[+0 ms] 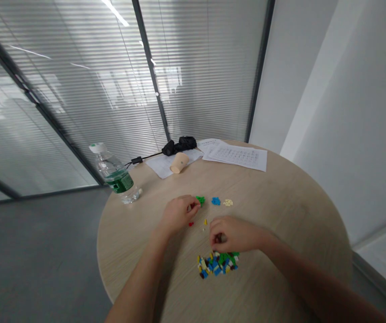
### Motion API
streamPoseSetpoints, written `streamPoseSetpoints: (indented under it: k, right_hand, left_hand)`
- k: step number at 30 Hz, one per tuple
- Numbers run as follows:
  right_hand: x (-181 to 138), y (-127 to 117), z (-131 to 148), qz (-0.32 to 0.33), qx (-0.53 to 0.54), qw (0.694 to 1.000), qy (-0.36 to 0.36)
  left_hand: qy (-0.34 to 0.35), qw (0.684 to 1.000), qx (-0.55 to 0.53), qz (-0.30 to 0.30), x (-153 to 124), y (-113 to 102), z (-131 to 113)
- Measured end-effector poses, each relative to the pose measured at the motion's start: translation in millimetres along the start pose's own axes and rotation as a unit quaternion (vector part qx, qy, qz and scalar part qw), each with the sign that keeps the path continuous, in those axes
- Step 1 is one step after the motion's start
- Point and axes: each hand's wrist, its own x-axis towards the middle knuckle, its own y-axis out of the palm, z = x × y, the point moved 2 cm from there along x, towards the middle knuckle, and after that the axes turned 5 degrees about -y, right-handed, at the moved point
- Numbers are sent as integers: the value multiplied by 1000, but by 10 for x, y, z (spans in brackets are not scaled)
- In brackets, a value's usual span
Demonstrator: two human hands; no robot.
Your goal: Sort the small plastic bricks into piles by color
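Note:
My left hand (179, 211) is closed, thumb and fingers together, right beside a small heap of green toy bricks (200, 200). What it pinches, if anything, is too small to make out. Over the far edge of a mixed pile of toy bricks (217, 264) hovers my right hand (233, 234), its fingers curled in and their tips partly hidden. Blue bricks (216, 201) and cream bricks (228, 202) form two more small groups to the right of the green ones. Between my hands lie a few red bricks (190, 224), yellow bricks (205, 222) and a tiny pale piece (203, 229).
A water bottle (120, 181) stands at the round table's (280, 202) left edge. Toward the back are a paper cup (179, 163) on its side, printed sheets (236, 155) and a black bundle (184, 144) with a cable. Glass panels with blinds rise behind.

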Motion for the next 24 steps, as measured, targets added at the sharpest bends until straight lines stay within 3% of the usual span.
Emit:
streamPoseSetpoints:
  k: [5, 8, 11, 19, 24]
  right_hand:
    - [-39, -196, -104, -124, 38, 989, 73]
    - [-55, -273, -173, -187, 67, 975, 99]
    - [-60, -290, -199, -226, 74, 968, 84]
    - [-56, -255, -183, -264, 48, 963, 38]
    - [-57, -258, -208, -273, 31, 961, 44]
  left_hand:
    - [-4, 992, -125, 2, 14, 19, -23]
    - [4, 970, -240, 48, 8, 53, -107]
    - [16, 954, -286, 87, -2, 94, -192]
    - [38, 946, -311, 84, 33, 229, -237]
    - [8, 979, -196, 59, 26, 112, -107]
